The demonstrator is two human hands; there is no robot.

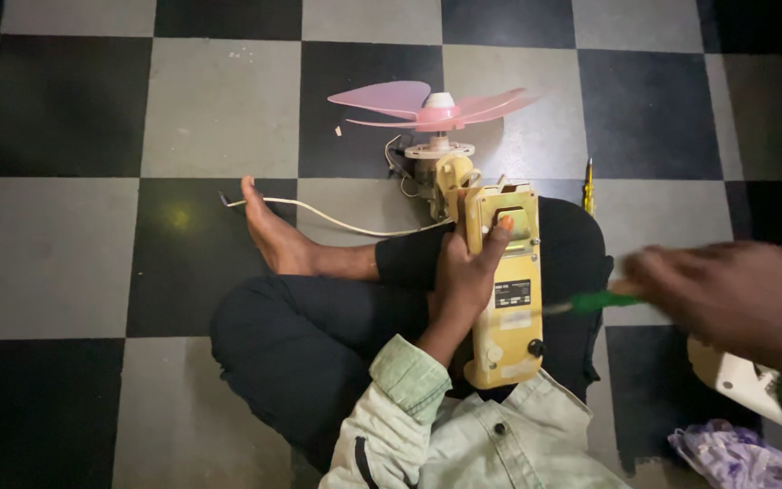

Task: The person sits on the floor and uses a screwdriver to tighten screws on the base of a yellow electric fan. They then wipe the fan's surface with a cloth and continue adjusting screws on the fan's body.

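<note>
- Right hand, near right, blurred; fingers closed round green-handled screwdriver
- Left hand, fingers clamped on yellow plastic fan body, upright on lap
- Pink three-bladed fan propeller, far centre

Floor of big black and grey squares, pink fan blades lying on it, white cord trailing across, yellow screwdriver near the fan, bare foot resting flat, purple cloth crumpled in the corner
</note>
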